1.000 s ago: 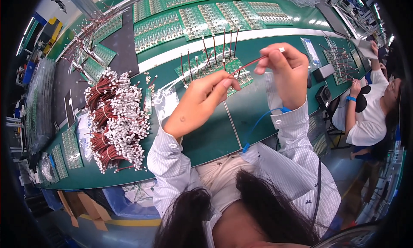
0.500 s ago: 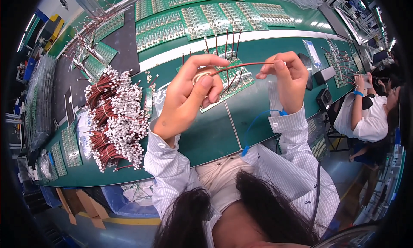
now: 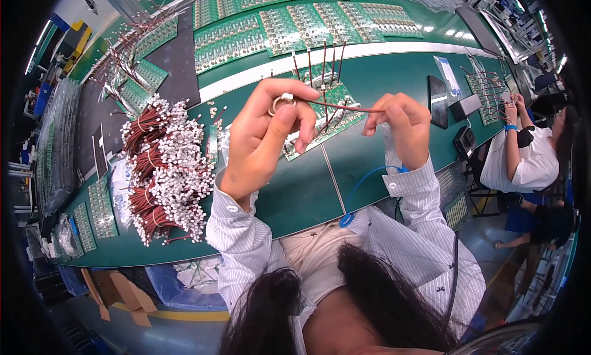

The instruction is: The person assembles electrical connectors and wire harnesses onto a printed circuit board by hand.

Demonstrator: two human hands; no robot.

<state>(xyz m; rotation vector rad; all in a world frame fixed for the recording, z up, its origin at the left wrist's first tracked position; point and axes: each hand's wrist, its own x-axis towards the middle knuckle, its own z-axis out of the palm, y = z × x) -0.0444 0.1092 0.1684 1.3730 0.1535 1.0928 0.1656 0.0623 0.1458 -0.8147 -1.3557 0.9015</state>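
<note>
A thin dark red and black cable stretches between my hands above the table. My left hand is closed round its left end, where a small white connector shows above the thumb. A pale ring-shaped loop sits at the same fingers; what it is I cannot make out. The other end is pinched between thumb and fingers of my right hand. Beneath and beyond the hands lies a green circuit board panel, with several cables standing up from it.
Bundles of red cables with white connectors lie at left. More circuit board panels fill the far side. A black phone-like slab and a black box are at right. A blue cord runs near my right wrist. A co-worker sits at right.
My right hand has moved slightly down and left, so the cable now slopes down to the right. The left hand's fingers shifted slightly, exposing the white connector. The co-worker's arms moved.
</note>
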